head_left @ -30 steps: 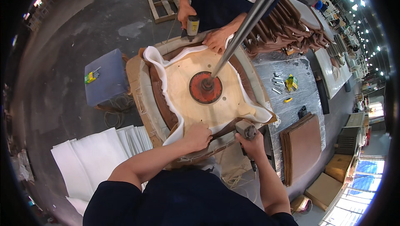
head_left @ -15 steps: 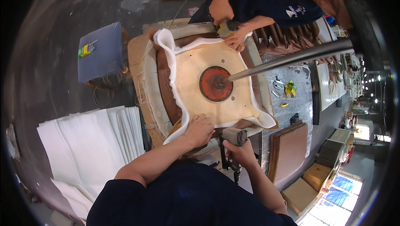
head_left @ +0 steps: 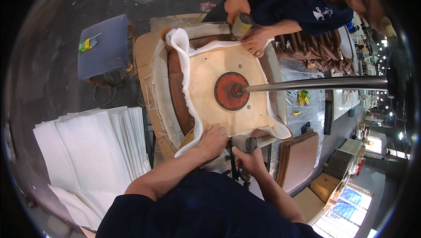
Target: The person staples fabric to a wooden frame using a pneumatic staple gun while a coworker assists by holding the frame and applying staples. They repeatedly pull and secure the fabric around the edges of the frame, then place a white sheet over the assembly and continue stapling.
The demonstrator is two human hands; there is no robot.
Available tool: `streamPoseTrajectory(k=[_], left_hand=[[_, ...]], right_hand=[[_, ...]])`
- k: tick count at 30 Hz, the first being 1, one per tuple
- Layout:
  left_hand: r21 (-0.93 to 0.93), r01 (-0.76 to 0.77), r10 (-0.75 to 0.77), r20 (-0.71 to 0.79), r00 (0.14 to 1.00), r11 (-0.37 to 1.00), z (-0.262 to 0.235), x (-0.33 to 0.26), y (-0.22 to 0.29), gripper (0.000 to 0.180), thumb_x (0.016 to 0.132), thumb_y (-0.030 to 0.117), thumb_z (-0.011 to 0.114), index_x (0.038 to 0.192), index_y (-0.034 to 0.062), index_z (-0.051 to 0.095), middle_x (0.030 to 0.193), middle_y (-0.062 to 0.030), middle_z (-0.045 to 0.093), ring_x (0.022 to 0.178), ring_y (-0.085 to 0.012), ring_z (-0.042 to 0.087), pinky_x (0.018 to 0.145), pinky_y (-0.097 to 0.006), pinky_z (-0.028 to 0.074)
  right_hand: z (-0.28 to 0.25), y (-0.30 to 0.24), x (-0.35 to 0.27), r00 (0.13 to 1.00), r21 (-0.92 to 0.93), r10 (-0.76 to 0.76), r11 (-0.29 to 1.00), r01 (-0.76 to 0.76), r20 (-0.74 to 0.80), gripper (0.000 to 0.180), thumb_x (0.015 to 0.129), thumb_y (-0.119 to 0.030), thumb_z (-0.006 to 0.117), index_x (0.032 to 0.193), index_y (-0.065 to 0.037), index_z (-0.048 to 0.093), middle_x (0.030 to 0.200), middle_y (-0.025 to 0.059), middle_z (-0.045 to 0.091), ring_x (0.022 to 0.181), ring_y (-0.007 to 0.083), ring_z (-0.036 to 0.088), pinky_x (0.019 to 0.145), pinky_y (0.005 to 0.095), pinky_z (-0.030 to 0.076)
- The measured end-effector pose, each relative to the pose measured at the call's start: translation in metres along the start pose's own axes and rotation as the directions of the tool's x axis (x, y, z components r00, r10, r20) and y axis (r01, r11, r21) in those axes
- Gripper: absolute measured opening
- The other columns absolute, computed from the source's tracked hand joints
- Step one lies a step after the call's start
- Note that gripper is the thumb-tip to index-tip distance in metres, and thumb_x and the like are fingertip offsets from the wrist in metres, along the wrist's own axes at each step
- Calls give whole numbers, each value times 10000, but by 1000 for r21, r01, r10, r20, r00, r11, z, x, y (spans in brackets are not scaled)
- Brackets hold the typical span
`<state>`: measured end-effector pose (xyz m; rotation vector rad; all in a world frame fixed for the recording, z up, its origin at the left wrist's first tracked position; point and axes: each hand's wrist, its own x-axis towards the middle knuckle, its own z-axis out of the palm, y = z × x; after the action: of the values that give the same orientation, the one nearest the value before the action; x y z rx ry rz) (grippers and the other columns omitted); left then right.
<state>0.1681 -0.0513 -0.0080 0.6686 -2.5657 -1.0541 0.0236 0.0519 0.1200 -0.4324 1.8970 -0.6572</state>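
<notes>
Head: stapler (head_left: pixel 245 145) in right grip (head_left: pixel 250 159).

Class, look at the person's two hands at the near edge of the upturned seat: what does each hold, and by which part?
Right hand: a grey metal staple gun, held by its handle. Left hand: presses the white padding and brown leather cover at the wooden seat's near edge.

The staple gun (head_left: pixel 245 146) was largely hidden behind the right hand (head_left: pixel 249 161), so its nose was not visible. The co-worker's tool (head_left: pixel 240 24) was blurred and mostly covered. The seat's (head_left: pixel 219 62) near edge lay concealed under the left hand (head_left: pixel 212 141).
</notes>
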Motion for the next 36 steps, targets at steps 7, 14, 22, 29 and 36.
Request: streamPoseTrajectory(k=[7, 14, 22, 29, 36], left_hand=[[59, 30, -33, 34, 999, 998, -7, 2, 10, 110, 884, 174, 751, 911, 71, 775, 1016, -107, 663, 1102, -323, 612, 963, -473, 453], [6, -71, 71, -36, 997, 997, -2, 44, 36, 364, 851, 303, 882, 1045, 40, 723, 1212, -169, 650, 1206, -392, 597, 1082, -517, 457], [1, -126, 125, -116, 985, 992, 53, 81, 44, 436, 819, 307, 910, 1095, -3, 778, 1480, -168, 550, 1594, -462, 341, 1333, -637, 236], [-65, -132, 114, -227, 967, 989, 59, 84, 44, 172, 825, 168, 878, 877, 43, 773, 1491, -156, 584, 1583, -458, 397, 1312, -656, 283], [-64, -47, 38, -145, 989, 997, 57, 86, 45, 158, 865, 187, 835, 929, 45, 810, 1496, -135, 600, 1603, -427, 392, 1327, -629, 273]], right_hand=[[2, 3, 3, 998, -97, -54, 994, 50, -43, 335, 1027, -263, 801, 838, -6, 701, 542, 19, 596, 492, 127, 608, 499, 339, 460], [-44, 67, -32, 977, 263, -101, 953, 150, -189, 668, 973, -103, 854, 1574, -34, 573, 968, 30, 727, 647, 117, 653, 564, 310, 551], [-105, 59, -5, 956, 143, -247, 952, 270, -159, 347, 986, -169, 855, 1262, -7, 721, 804, 4, 686, 574, 111, 621, 504, 309, 501], [-119, 33, 18, 984, 75, -173, 982, 175, -36, 278, 961, -243, 887, 1024, -25, 726, 741, 3, 684, 555, 126, 617, 496, 314, 479], [-111, 8, 31, 997, -115, -46, 993, 39, -61, 255, 966, -239, 876, 972, -11, 762, 718, 32, 695, 559, 134, 625, 495, 334, 470]])
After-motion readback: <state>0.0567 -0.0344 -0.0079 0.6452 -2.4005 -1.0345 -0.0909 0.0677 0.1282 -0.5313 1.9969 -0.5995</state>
